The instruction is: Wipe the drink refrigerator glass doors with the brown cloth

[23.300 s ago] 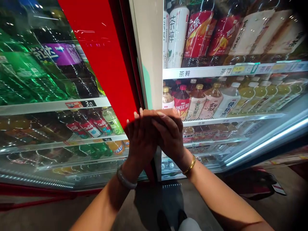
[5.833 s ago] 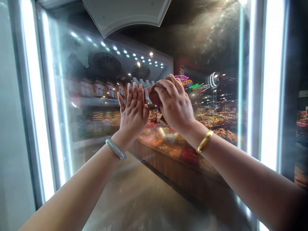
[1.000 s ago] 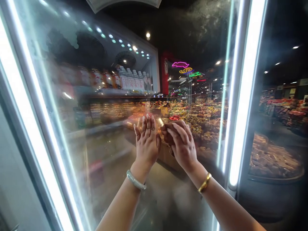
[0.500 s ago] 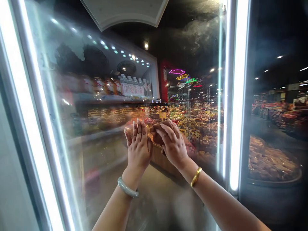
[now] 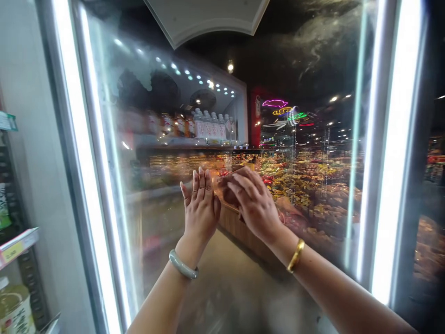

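Fogged glass cooler door (image 5: 167, 153) filled the view; right hand (image 5: 255, 206) had fingers curled over a brown cloth (image 5: 227, 188) pressed to the pane, left hand (image 5: 200, 208) flat, fingers extended, holding nothing. Middle looked wiped clear; haze remained at left and top, so roughly partway done.

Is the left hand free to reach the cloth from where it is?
Probably yes. The left hand lies flat and empty on the glass door, right beside the brown cloth under the right hand; nothing sits between them.

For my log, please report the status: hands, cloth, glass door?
Left hand flat on glass door. Right hand pressing brown cloth on it. Nothing between.
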